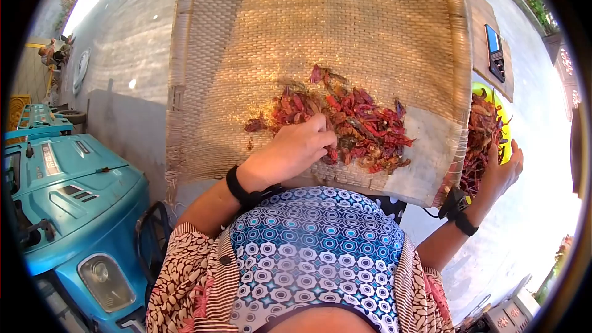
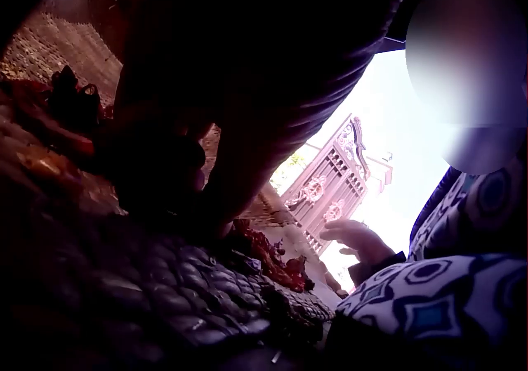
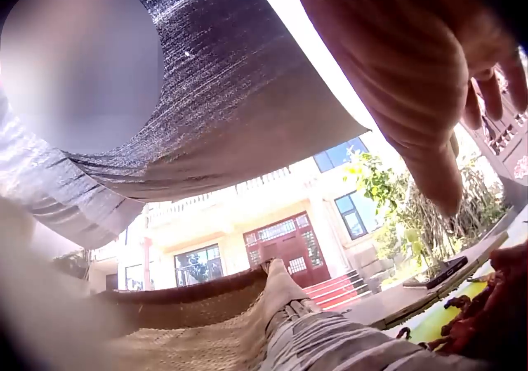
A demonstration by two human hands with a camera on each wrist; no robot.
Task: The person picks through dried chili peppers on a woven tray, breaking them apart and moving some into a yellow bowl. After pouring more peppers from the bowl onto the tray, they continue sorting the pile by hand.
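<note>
A loose pile of dried red chilies lies on a woven mat. My left hand is at the pile's near left side, fingers bent down among the chilies. In the dark left wrist view, that hand's fingers reach down close to the weave; I cannot tell whether they pinch a chili. My right hand is over the near right part of a yellow-green basin of dried chilies. Its fingers are extended and apart in the right wrist view, with nothing between them.
A phone lies on a board beyond the basin. A pale patch covers the mat's near right corner. Yellow seeds are scattered around the pile. On the left stands a blue-green vehicle on the concrete ground.
</note>
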